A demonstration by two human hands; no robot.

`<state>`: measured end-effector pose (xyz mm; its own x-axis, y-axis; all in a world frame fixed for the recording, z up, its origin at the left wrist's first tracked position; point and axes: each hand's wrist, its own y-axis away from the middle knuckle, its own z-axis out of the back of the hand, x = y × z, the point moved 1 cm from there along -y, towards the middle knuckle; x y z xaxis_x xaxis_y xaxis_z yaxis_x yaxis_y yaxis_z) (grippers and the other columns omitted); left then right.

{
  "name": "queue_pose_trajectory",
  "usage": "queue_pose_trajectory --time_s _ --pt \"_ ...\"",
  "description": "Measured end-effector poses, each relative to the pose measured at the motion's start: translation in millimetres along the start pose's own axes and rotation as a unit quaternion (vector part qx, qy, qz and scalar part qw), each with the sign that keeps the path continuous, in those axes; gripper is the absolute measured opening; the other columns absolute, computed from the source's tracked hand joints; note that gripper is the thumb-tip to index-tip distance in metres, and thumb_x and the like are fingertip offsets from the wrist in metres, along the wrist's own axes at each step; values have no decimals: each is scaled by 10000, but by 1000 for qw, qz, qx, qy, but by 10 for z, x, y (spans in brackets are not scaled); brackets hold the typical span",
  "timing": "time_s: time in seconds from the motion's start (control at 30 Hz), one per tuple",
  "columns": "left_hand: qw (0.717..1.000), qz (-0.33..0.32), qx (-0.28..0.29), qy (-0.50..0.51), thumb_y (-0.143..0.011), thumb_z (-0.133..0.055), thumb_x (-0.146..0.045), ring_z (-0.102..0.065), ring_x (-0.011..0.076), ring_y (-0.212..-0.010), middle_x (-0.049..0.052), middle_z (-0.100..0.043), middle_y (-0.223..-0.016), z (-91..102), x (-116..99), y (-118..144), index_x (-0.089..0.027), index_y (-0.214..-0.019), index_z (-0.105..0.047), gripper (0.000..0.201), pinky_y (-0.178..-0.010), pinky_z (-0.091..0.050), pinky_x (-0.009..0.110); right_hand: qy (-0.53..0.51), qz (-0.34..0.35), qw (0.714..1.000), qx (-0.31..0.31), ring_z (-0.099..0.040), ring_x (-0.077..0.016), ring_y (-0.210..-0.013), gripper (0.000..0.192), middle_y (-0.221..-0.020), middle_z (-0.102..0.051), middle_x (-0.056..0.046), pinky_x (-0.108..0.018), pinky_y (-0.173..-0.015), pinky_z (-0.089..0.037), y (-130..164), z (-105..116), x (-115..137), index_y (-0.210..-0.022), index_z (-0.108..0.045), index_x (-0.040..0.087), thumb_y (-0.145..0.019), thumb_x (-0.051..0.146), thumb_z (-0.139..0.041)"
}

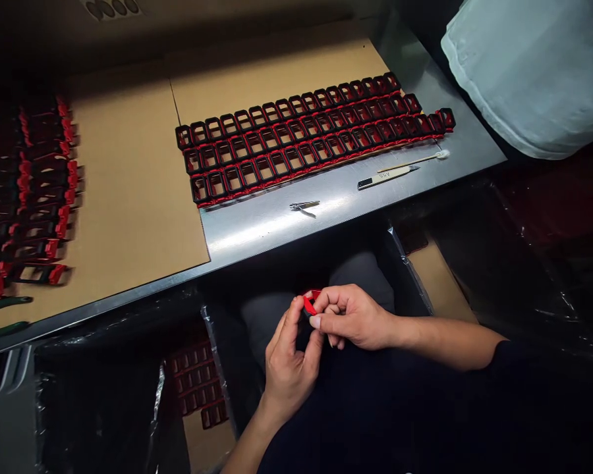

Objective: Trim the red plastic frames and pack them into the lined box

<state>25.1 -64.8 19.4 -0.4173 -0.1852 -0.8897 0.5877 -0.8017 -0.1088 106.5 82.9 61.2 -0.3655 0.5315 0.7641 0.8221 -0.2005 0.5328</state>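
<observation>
Both hands: left hand and right hand are pinching one red-black clip over the lap, below the surface.
Done: three rows are lying lined up.
Left: boxed clips are waiting.

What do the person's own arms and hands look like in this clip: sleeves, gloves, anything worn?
Both hands are bare: no gloves, rings or watch show on the left hand or the right hand. The right forearm is uncovered up to a dark sleeve near the elbow. The left forearm is bare as far as the frame shows.
</observation>
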Motion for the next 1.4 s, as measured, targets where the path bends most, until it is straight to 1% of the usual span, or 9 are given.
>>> queue_pose_trajectory --time_s 0.2,0.37,0.47,0.57,0.77,1.0,1.2,1.3,1.4 --pt "999 19 17 31 -912 -636 -201 -688 230 -1150 86 -646 -1352 -4 -29 -25 -285 -1470 -431 600 -1011 -571 401 -15 -18 1000 -2 -518 -60 -386 382 -477 -587 70 -167 -408 -457 -3 -5 -16 -759 -566 159 -706 456 -800" --pt "997 54 25 58 -912 -635 -246 -672 239 -1176 94 -631 -1374 -22 -20 -6 -257 -1458 -460 573 -1020 -564 395 -14 -21 1000 -3 -518 -62 -376 393 -472 -593 71 -170 -404 -458 -5 24 -57 -768 -560 160 -701 459 -807" --pt "996 58 31 64 -915 -630 -254 -672 242 -1175 103 -629 -1374 -27 -22 -4 -253 -1456 -464 566 -1013 -568 394 -13 -14 1000 -1 -521 -63 -375 373 -472 -595 70 -173 -411 -462 1 42 -71 -768 -560 160 -726 451 -789" --pt "997 39 26 53 -918 -623 -237 -666 243 -1186 102 -634 -1366 -28 -32 -17 -260 -1462 -453 570 -1009 -569 391 -12 -8 1000 -2 -513 -61 -369 356 -467 -591 72 -172 -406 -452 1 49 -75 -765 -564 159 -737 439 -781" --pt "1000 -13 8 14 -920 -620 -200 -663 225 -1192 79 -651 -1342 -17 -72 -56 -295 -1490 -407 616 -996 -576 357 -17 -8 1000 -6 -506 -60 -366 371 -456 -589 73 -166 -402 -441 -24 44 -80 -756 -570 155 -684 407 -833" --pt "998 -66 -11 -22 -914 -610 -144 -669 220 -1182 82 -660 -1322 -17 -92 -80 -299 -1527 -337 688 -980 -587 335 -17 -14 1000 -5 -493 -54 -363 378 -458 -583 80 -157 -395 -429 -46 56 -122 -761 -564 161 -699 428 -824" --pt "991 -121 -28 -50 -897 -605 -74 -656 221 -1201 104 -650 -1326 -36 -58 -87 -272 -1544 -293 745 -1002 -577 353 -2 0 1000 -16 -486 -53 -364 361 -459 -579 79 -157 -393 -417 -66 44 -129 -741 -557 164 -718 416 -814" --pt "992 -118 -29 -44 -899 -605 -80 -658 216 -1199 100 -652 -1324 -33 -52 -84 -277 -1542 -299 738 -1002 -576 344 6 12 1000 -25 -472 -55 -361 350 -441 -551 93 -162 -389 -398 -63 32 -124 -724 -549 169 -691 370 -834" --pt "996 -77 -19 -31 -916 -605 -131 -671 204 -1180 88 -654 -1329 -26 -51 -71 -290 -1534 -321 698 -987 -580 315 7 16 1000 -13 -468 -50 -370 315 -435 -543 103 -166 -419 -388 -47 27 -117 -732 -551 170 -669 286 -837"
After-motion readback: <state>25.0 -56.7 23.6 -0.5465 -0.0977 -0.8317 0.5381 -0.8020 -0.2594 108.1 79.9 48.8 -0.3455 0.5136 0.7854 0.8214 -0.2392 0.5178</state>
